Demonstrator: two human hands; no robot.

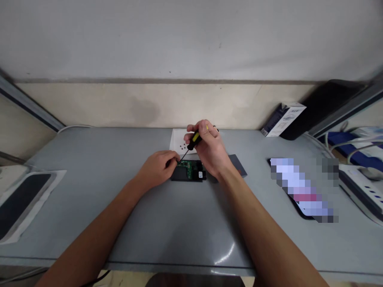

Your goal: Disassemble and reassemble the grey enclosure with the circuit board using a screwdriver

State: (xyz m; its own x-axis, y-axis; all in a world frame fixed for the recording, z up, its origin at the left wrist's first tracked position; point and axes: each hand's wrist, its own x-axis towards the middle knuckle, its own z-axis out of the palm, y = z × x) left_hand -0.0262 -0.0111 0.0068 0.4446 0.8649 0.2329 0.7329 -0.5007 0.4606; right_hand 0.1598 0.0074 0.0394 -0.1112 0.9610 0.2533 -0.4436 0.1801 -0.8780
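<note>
An opened electronic device, flat and phone-sized, lies on the grey table; its black lower part (179,173) and green circuit board (189,170) are exposed. My right hand (212,148) is closed around the handle of a black and yellow screwdriver (195,140). The thin shaft slants down to the left, its tip at the device's upper left edge. Beside that tip, my left hand (159,167) has its fingers pinched together at the device's corner; what they hold is hidden. Several tiny dark screws (183,147) lie on a white sheet of paper (176,137) just behind.
A dark grey flat panel (238,164) lies partly behind my right wrist. Further right are a phone (299,191) with a blurred screen, a white power strip (359,191) and a tilted box (283,118). Another dark flat panel (22,201) rests at the left. A wall closes off the back.
</note>
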